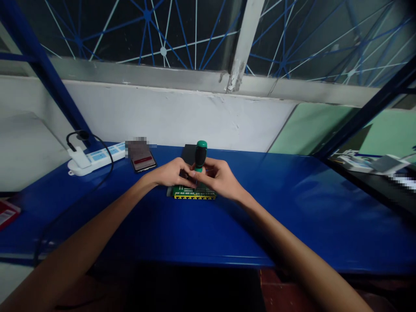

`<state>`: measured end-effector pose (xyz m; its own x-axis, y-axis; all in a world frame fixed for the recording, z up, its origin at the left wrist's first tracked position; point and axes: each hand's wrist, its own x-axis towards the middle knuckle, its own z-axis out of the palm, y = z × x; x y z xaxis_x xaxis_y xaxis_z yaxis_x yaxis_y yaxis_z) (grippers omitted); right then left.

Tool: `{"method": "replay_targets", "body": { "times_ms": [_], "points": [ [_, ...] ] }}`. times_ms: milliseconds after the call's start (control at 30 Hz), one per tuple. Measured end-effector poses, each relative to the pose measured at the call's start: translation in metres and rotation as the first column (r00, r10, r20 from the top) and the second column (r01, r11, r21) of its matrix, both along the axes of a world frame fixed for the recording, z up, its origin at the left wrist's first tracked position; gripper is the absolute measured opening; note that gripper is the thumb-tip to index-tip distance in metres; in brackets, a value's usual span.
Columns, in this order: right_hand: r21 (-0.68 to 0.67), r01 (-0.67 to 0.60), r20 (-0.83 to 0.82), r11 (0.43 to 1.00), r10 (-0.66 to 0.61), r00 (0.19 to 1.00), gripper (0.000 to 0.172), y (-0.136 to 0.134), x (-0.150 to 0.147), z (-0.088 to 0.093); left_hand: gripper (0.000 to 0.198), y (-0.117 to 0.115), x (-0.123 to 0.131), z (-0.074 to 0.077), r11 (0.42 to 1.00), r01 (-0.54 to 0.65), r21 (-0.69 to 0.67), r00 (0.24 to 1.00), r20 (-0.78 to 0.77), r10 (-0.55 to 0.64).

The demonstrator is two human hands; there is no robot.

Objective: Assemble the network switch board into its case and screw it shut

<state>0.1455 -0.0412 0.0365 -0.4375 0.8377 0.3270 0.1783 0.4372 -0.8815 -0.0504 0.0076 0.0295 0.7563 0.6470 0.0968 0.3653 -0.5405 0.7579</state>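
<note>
A screwdriver [201, 155] with a green and black handle stands nearly upright over a green circuit board [185, 190]. My right hand [224, 177] is closed around the lower end of its handle. From the other side, my left hand [173, 172] has its fingers pinched at the screwdriver's shaft, just above the board; the exact contact is partly hidden. A row of yellow terminals [195, 197] runs along the board's near edge. The screwdriver's tip is too small to make out where it meets the board.
Behind my hands lies a dark flat object [188, 151]. A phone [143, 159] and a white power strip [100, 157] with a black cable [110, 167] are to the left on the blue table [292, 216]. A red box [8, 214] is at the far left, papers [367, 164] at right.
</note>
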Motion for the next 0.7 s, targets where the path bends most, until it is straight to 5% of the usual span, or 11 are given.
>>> {"method": "replay_targets", "body": {
  "times_ms": [700],
  "points": [
    [0.006,-0.011,-0.008,1.000,0.011,1.000,0.033,0.0017,0.0005,-0.0011,0.021,-0.0010,0.0023,0.0020,0.999,0.034,0.021,0.999,0.038,-0.035]
  ]
}}
